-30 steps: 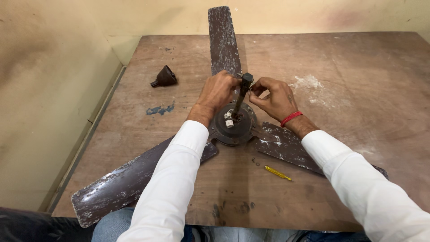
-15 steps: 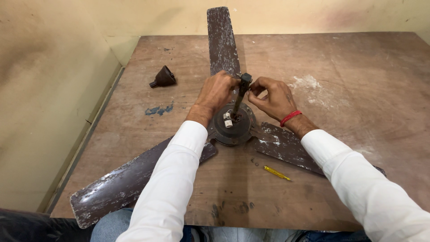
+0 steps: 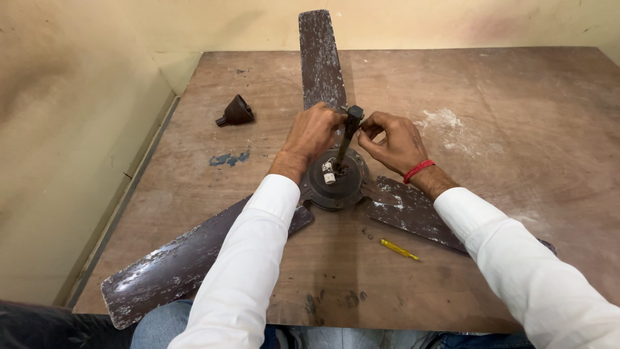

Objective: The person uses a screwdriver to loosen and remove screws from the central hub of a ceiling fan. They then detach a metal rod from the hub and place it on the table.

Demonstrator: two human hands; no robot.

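The rod [image 3: 349,139] stands up out of the fan hub [image 3: 336,184], tilted slightly away from me, its long axis running from the hub centre up to a dark cap at the top. The hub sits mid-tabletop, straight ahead of my chest.

My left hand [image 3: 314,134] is curled against the rod's upper end from the left, fingertips touching it near the cap. My right hand [image 3: 394,142] comes in from the right, fingers pinched narrow just beside the cap; I cannot tell whether they grip the rod itself or some small part at its tip. Both hands are about equally near the top of the rod; the left is the closer-wrapped of the two.

Three blades [image 3: 320,58] radiate from the hub: one points away from me toward the wall, one runs toward my left knee and overhangs the near edge, one passes under my right forearm toward the right. A small white connector [image 3: 328,172] with wires lies on the hub at the rod's foot.

Open room: the tabletop [image 3: 516,103] to the right and far right is bare apart from a pale dusty patch. On the left, a dark cone-shaped cup [image 3: 236,111] lies well apart from the hub. A yellow screwdriver [image 3: 399,249] lies near the right blade, on my side of it. The wall runs close along the left edge.
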